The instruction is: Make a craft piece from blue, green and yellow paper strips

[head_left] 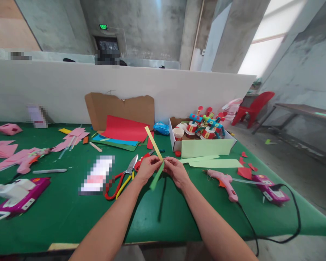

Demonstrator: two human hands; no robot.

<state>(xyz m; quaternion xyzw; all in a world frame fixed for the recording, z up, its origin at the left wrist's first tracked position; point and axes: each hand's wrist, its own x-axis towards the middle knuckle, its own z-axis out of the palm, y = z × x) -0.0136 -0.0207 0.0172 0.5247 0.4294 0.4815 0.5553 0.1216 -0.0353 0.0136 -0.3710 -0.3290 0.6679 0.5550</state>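
Above the middle of the green table, my left hand (149, 168) pinches the place where a yellow paper strip (153, 142) and a green paper strip (157, 177) meet. The yellow strip points up and away to the left; the green one hangs down toward me. My right hand (176, 171) is closed at the same joint, its fingertips nearly touching those of my left hand. Scissors with red handles (114, 186) and yellow-handled ones lie just left of my left wrist. Light green paper strips (214, 163) rest beyond my right hand.
A box (206, 146) of cup figures stands at the back right. A pink glue gun (225, 183) and a purple power strip (271, 190) with a black cable lie right. Red paper (125, 128) leans on cardboard (119, 108); another glue gun (29, 163) lies left.
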